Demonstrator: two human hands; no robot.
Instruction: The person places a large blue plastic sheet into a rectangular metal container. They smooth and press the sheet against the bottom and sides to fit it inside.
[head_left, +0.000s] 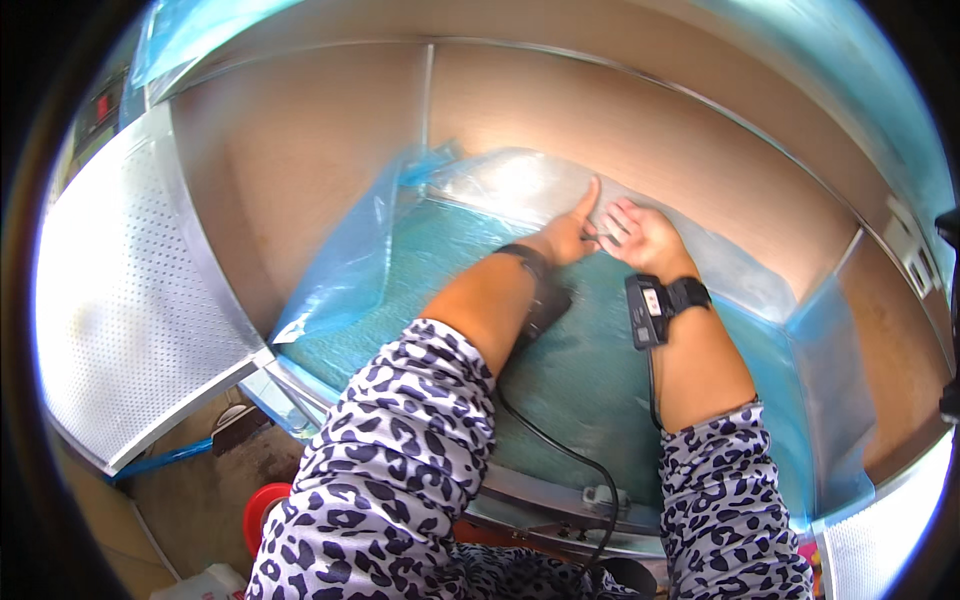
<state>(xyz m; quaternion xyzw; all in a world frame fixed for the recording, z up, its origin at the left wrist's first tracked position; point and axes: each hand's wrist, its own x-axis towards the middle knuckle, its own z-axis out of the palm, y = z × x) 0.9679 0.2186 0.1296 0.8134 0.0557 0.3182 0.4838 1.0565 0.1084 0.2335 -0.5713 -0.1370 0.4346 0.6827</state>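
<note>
My left hand (568, 232) hovers above the blue-green floor (450, 247) of a box-like metal compartment, its thumb raised apart from the fingers. Close beside it is my right hand (643, 234), palm partly turned up and fingers loosely curled and apart. No held object shows in either hand, though the fingertips are blurred. Behind both hands, clear plastic film (510, 176) covers the lower back wall. A loose sheet of blue film (352, 255) stands up at the left side of the floor.
A perforated metal door panel (142, 300) stands at the left. Brown inner walls (300, 180) surround the floor. A black cable (559, 446) hangs from a wrist device (646, 311). Below left are a red round container (262, 514) and a broom head (236, 427).
</note>
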